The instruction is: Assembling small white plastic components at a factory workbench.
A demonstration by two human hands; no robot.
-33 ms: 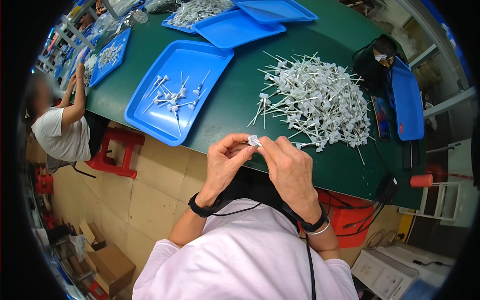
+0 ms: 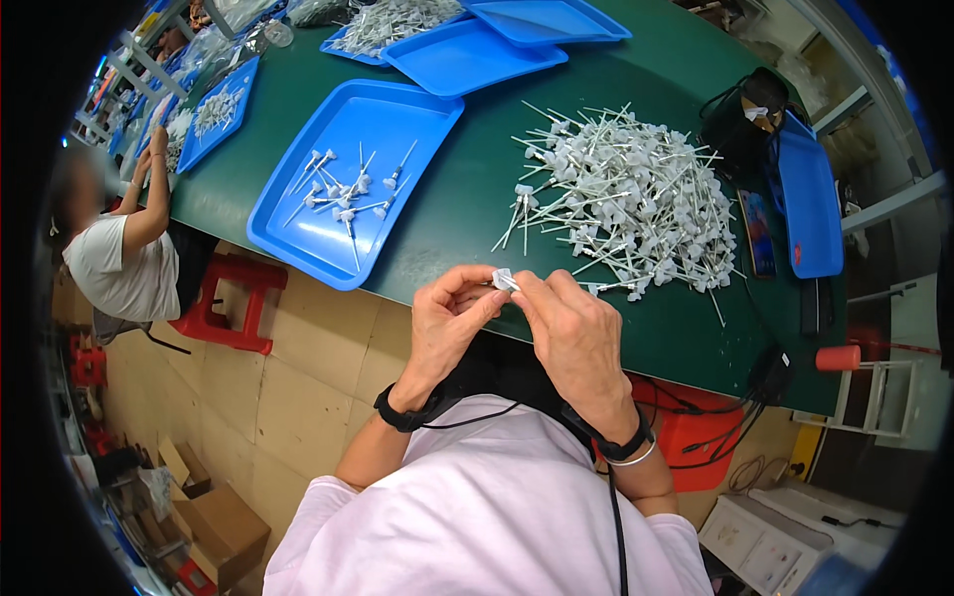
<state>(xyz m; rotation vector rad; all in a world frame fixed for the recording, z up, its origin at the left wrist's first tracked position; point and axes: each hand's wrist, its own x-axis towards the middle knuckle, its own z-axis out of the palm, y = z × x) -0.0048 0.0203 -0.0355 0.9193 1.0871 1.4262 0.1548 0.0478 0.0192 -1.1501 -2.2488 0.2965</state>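
Close to the table's front edge, my left hand (image 2: 444,316) and my right hand (image 2: 578,333) meet, both closed in a pinch. Between their fingertips is a small white plastic piece (image 2: 505,280) with a winged, folded shape; its lower part is hidden by my fingers. Beyond my right hand lies a large heap of white plastic pieces on thin stems (image 2: 636,204). Left of it, a blue tray (image 2: 328,253) holds several similar stemmed pieces (image 2: 350,189), loosely scattered.
More blue trays (image 2: 477,60) overlap at the far side of the green table (image 2: 487,129). At right are a black bag (image 2: 740,129), a phone (image 2: 757,233) and an upright-tilted blue tray (image 2: 810,199). A person (image 2: 124,233) works at far left by a red stool (image 2: 234,298).
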